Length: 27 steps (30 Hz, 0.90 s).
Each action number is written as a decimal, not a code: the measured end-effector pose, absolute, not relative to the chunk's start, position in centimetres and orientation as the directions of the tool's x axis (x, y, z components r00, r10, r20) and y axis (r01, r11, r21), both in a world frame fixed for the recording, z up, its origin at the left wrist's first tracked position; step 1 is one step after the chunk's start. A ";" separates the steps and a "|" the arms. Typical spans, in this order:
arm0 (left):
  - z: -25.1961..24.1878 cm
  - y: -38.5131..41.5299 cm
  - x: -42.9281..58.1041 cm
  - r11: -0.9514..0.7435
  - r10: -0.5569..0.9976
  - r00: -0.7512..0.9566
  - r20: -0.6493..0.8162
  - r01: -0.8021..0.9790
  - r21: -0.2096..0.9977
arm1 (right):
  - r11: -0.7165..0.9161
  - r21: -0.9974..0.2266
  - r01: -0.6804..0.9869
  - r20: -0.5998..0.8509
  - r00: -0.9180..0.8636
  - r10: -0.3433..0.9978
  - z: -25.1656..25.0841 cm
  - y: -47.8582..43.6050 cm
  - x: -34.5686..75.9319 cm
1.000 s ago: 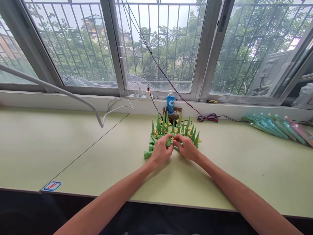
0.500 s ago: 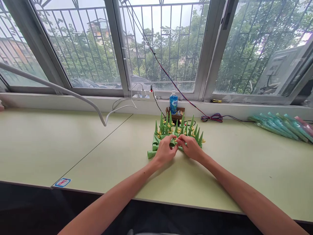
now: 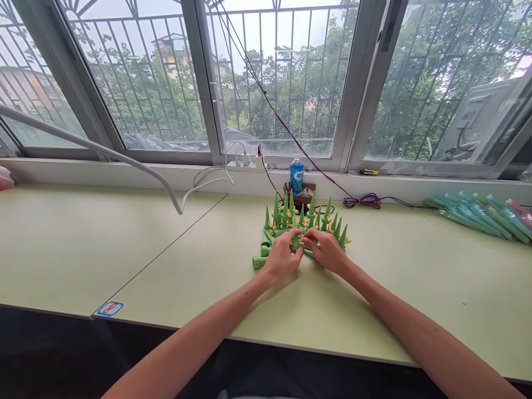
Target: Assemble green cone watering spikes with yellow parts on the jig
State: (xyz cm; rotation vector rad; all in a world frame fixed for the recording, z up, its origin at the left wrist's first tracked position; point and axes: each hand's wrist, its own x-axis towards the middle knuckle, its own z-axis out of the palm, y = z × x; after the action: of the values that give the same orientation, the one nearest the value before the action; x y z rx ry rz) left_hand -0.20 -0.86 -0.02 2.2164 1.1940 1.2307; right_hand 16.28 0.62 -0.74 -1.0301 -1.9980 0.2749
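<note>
My left hand (image 3: 284,256) curls round a green piece (image 3: 296,242) in front of the bottle (image 3: 296,177), probably steadying it while my right hand (image 3: 327,252), fingertips nearly together, pinches a yellow bit (image 3: 302,238) there.

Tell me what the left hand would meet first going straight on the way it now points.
Most likely the right hand, which faces the left hand close by the green plastic piece that the left hand grips. Depth there is unclear, so any gap is hard to judge.
</note>
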 end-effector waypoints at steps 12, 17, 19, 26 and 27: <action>-0.1 -1.1 -0.2 -0.580 0.812 0.284 0.510 0.494 0.647 | 0.604 -0.512 0.610 0.551 -0.307 0.776 -0.9 0.7 16.4; -0.2 -0.9 -0.3 -0.591 0.803 0.277 0.528 0.488 0.642 | 0.617 -0.535 0.577 0.557 -0.309 0.771 -0.7 0.4 16.3; -0.2 -0.9 -0.3 -0.588 0.805 0.276 0.525 0.487 0.645 | 0.631 -0.538 0.559 0.562 -0.319 0.763 -0.7 0.4 16.3; -0.2 -0.9 -0.3 -0.593 0.803 0.301 0.515 0.492 0.638 | 0.627 -0.496 0.601 0.558 -0.332 0.760 -0.8 0.6 16.4; -0.2 -0.9 -0.3 -0.598 0.799 0.307 0.517 0.490 0.634 | 0.625 -0.486 0.611 0.557 -0.334 0.760 -0.8 0.6 16.4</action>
State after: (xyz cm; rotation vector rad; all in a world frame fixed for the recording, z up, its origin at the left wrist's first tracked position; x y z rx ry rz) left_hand -0.28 -0.92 -0.18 2.2217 1.1556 1.1938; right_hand 16.43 0.59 -0.79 -1.0725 -2.0589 0.2409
